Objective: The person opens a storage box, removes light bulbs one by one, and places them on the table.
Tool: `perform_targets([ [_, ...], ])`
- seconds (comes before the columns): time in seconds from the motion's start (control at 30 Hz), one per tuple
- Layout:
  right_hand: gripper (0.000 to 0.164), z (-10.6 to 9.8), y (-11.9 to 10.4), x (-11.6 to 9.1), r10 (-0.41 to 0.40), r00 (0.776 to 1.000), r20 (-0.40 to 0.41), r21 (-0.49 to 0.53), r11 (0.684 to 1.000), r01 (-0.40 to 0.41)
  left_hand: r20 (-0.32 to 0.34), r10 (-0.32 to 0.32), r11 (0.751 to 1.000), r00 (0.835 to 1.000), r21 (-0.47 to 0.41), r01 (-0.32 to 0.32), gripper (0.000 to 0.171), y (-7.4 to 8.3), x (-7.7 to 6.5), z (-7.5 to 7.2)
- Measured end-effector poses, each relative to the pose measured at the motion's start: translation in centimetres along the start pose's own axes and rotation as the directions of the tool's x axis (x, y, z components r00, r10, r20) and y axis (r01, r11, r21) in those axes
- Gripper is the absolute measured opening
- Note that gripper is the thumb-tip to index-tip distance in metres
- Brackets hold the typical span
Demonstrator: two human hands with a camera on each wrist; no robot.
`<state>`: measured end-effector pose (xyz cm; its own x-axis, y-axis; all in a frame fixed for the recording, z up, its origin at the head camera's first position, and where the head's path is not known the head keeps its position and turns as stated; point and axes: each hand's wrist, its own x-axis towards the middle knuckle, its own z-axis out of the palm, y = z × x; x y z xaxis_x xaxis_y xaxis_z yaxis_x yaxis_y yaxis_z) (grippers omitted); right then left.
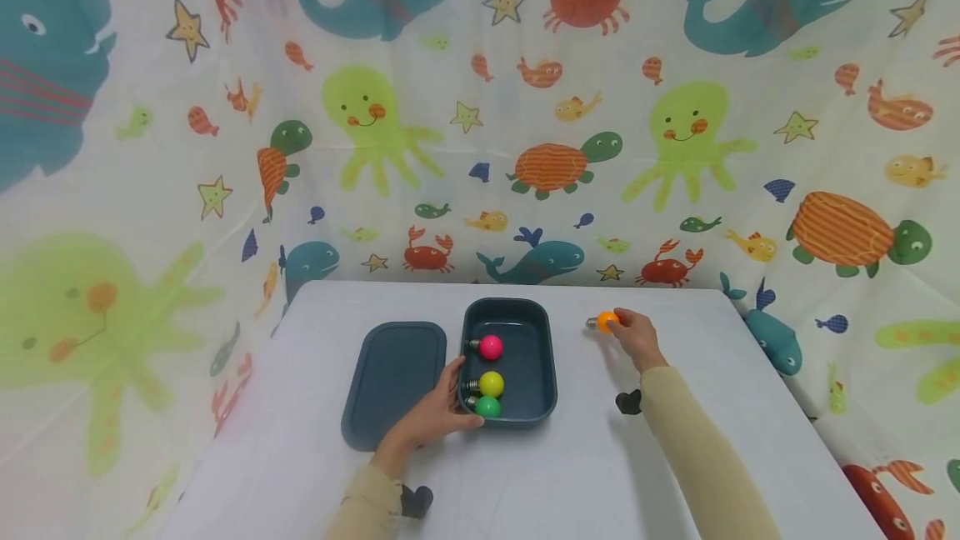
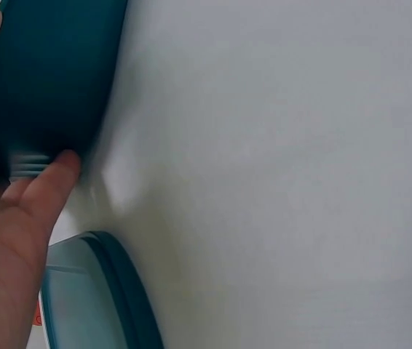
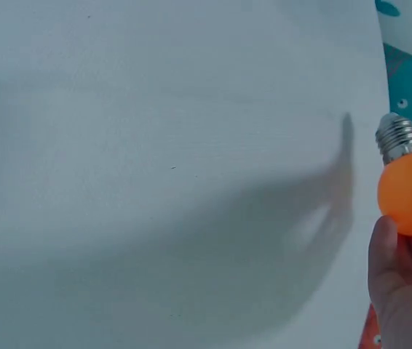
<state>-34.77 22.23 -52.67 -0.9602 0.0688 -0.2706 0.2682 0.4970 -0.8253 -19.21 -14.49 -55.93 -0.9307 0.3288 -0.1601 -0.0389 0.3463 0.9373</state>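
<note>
An orange light bulb (image 1: 606,322) with a silver screw base is pinched in my right hand (image 1: 638,340), right of the container. In the right wrist view the bulb (image 3: 410,190) is held by its round part, base pointing up, and a shadow falls on the table away from it. My left hand (image 1: 432,413) grips the near left corner of a dark blue container (image 1: 527,373), thumb at the front and fingers on the left side. Inside, along the left, lie a pink bulb (image 1: 491,347), a yellow bulb (image 1: 492,384) and a green bulb (image 1: 488,407).
A flat dark blue lid (image 1: 392,377) lies left of the container, partly behind my left hand and wrist. All of it stands on a white table (image 1: 562,482). A curtain (image 1: 465,157) printed with sea animals hangs behind and at both sides.
</note>
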Motion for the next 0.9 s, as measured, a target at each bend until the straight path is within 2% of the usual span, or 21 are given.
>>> perform_targets([
  [0.43, 0.053, 0.4, 2.2, 0.2, 0.052, 0.998, 0.02, -0.036, 0.998, -0.051, -0.002, -0.008, 1.0, 1.0, 0.008, 0.008, 0.107, -0.2, -0.2, 0.1],
  [0.7, 0.054, 0.5, 2.2, 0.3, 0.045, 0.999, 0.016, -0.084, 0.995, -0.044, -0.001, -0.01, 1.0, 1.0, -0.004, 0.01, 0.106, 0.0, -0.3, 0.0],
  [0.9, 0.054, 0.5, 1.9, 0.5, 0.043, 0.999, 0.017, -0.078, 0.996, -0.041, 0.009, 0.004, 1.0, 1.0, -0.025, -0.004, 0.107, -0.1, 0.0, -0.1],
])
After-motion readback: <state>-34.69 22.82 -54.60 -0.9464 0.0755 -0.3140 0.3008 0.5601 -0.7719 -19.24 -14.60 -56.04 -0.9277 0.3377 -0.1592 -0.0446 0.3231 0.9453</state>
